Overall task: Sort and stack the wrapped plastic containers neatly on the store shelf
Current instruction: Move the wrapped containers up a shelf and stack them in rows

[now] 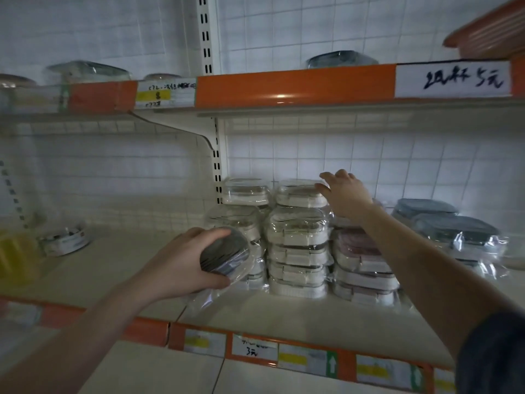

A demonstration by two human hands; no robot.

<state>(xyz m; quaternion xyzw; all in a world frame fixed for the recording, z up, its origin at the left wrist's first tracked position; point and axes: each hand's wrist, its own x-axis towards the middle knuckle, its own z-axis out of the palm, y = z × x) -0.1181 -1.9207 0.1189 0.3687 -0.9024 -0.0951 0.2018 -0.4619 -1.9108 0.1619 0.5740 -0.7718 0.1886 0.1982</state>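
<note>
Judging by the loose, shiny film, the dark wrapped container [225, 253] looked light and stiff but slippery, best taken by its rim rather than by the wrap. It sat in the left hand [181, 263], fingers curled round its edge, held above the shelf [136, 260] just left of the white stacks [297, 251]. The right hand [345, 196] reached forward, fingers spread and relaxed, touching the top white container [298, 193] of the rear stack.
</note>
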